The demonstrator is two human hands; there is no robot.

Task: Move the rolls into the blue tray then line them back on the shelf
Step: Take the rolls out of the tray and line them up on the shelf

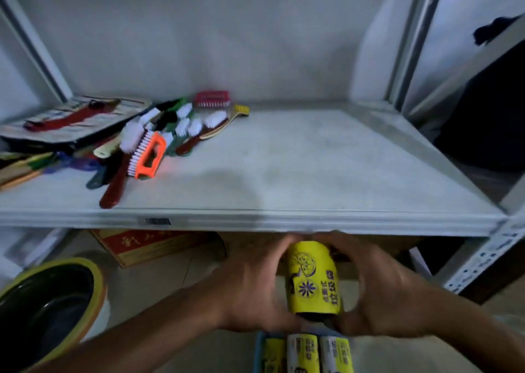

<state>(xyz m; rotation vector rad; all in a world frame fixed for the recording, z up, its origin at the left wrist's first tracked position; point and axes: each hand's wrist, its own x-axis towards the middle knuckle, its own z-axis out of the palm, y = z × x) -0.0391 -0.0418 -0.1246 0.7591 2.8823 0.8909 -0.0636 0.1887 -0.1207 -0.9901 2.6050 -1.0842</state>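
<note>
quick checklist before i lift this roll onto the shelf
1. Grip: left hand and right hand both hold the yellow roll: ok.
2. Roll upright: ok, slightly tilted.
3. Landing spot: shelf bare right of the brushes: ok.
4. Roll above the shelf's front edge: not ok, it sits below.
5. Count in the blue tray: three rolls show; more, cannot tell.

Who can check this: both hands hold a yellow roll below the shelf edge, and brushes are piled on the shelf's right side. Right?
Wrong side: the head view shows the brushes piled left on the shelf. The left hand and right hand do hold the yellow roll below its edge.
</note>
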